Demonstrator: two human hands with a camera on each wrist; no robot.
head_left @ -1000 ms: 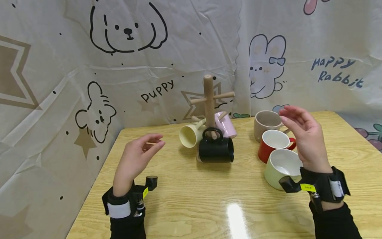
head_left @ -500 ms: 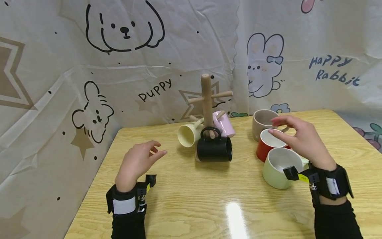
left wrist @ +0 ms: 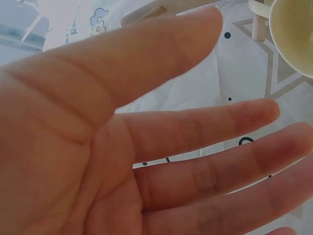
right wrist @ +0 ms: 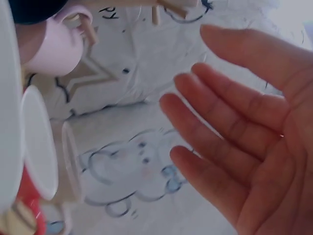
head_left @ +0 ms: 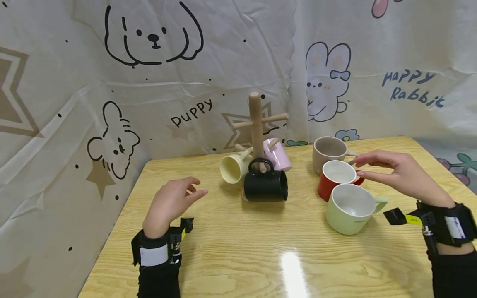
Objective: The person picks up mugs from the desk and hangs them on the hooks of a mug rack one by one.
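right hand (head_left: 406,176) hovering, loosely spread, holding nothing | red mug (head_left: 328,186) sitting just ahead of it | likely rigid, slick, breakable; handle (head_left: 360,181) looking best to pinch | left hand (head_left: 171,205) hovering relaxed, holding nothing

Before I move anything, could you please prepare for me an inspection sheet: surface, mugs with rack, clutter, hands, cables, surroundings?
Surface: wood-grain table, bright reflection at the near side.
Job's things: wooden rack with yellow mug, black mug and pink mug hanging; grey-brown mug, red mug and green mug upright, at right.
Clutter: nothing seen.
Hands: left hand relaxed, holding nothing; right hand near the red mug's handle, holding nothing.
Cables: no loose cable seen.
Surroundings: printed curtain behind and at left.
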